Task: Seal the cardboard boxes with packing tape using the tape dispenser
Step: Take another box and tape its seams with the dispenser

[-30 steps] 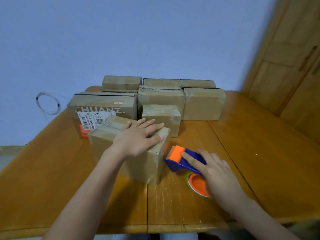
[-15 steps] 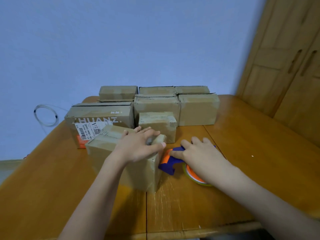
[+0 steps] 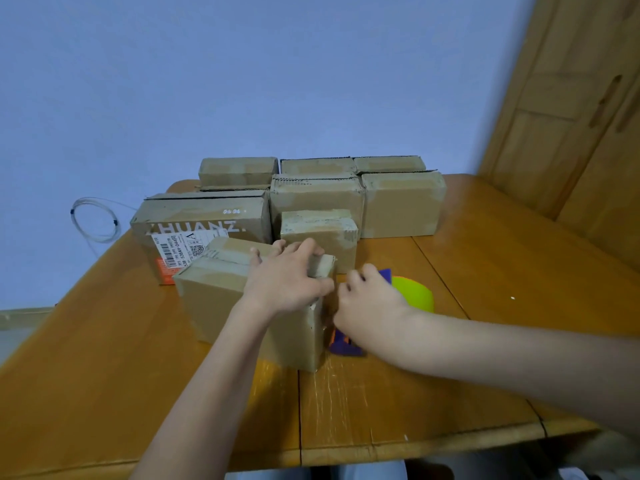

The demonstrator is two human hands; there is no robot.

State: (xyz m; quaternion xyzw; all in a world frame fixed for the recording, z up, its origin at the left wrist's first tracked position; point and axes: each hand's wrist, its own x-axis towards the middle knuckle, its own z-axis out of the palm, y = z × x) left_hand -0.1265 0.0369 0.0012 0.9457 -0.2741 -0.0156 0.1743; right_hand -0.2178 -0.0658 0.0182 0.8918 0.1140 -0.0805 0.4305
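Observation:
A small cardboard box point(image 3: 221, 299) stands on the wooden table point(image 3: 485, 306) in front of me. My left hand point(image 3: 287, 278) rests on its top right corner, fingers curled over the far edge and thumb on the near right edge. My right hand point(image 3: 370, 306) grips the blue and orange tape dispenser point(image 3: 346, 344) and holds it upright against the box's right side. The dispenser's green tape roll point(image 3: 415, 292) sticks out to the right of my hand. Most of the dispenser is hidden behind my right hand.
Several more cardboard boxes stand in a cluster behind, among them a large one with a shipping label point(image 3: 204, 223) and a small one point(image 3: 318, 230) just behind my hands. A coiled white cable point(image 3: 93, 220) hangs off the table's left edge. A wooden door point(image 3: 571, 98) stands at right.
My right hand has taken hold of the dispenser, lifted it off the table and turned it upright against the box's right side. My left hand has curled tighter over the box's corner.

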